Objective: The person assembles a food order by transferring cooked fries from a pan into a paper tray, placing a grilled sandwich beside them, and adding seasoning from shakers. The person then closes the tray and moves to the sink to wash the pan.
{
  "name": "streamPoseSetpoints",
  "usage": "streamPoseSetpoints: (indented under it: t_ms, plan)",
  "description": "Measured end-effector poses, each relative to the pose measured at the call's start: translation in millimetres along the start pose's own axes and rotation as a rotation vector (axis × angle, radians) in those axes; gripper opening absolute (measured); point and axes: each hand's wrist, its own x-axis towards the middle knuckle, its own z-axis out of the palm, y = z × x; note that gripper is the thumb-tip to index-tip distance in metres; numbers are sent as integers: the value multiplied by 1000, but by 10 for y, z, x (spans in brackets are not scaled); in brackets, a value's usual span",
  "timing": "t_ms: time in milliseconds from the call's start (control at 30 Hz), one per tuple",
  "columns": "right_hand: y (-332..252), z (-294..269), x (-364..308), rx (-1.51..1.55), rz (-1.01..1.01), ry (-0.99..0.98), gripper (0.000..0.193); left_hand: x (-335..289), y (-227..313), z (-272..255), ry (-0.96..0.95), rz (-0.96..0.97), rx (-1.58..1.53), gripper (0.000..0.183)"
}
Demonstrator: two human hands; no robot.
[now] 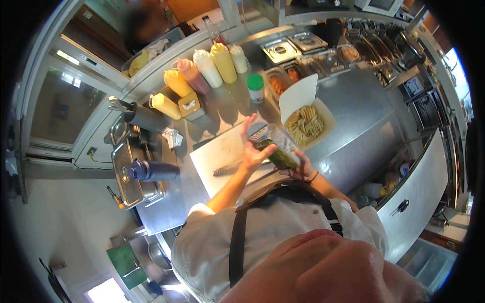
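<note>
In front of my chest I hold a clear plastic shaker jar (pixel 283 157) tilted, with dark green flakes inside and a pale perforated-looking top. My left hand (pixel 251 151) is wrapped round its upper left side, the thumb across the front. Gripping its lower right end is my right hand (pixel 304 167). Below the jar lies a white cutting board (pixel 208 157), and a knife (pixel 230 167) rests on it, partly hidden by my left arm. Just to the right, an open white takeout box (pixel 327 117) contains waffle-cut fries (pixel 304 125).
A green-lidded shaker (pixel 255 89) stands behind the board. Several squeeze bottles (pixel 207 68) line the window side. At the left are a blue bottle (pixel 154 170) and metal pans (pixel 135 171). Food pans (pixel 281 81) sit at the back; an open white fridge lid or door (pixel 417 197) is at the right.
</note>
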Motion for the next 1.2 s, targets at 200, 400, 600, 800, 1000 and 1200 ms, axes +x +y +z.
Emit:
streamPoseSetpoints:
  t_ms: [200,400,600,800,1000,1200]
  plan:
    - [130,274,775,-24,155,47,72,247,353,-471,318,110,429,51]
    - [310,373,957,-59,240,-33,73,-43,340,-668,589,45,13,58]
    - [369,403,917,8,347,34,68,-212,171,-687,638,275,497,24]
    - [311,256,1094,31,382,102,79,-63,-40,-752,556,108,446,76]
    - [115,28,1339,-511,155,430,56,430,-310,-1238,367,197,662,100]
    - [73,-5,947,-632,177,271,23,1016,-737,-1569,401,539,979,97]
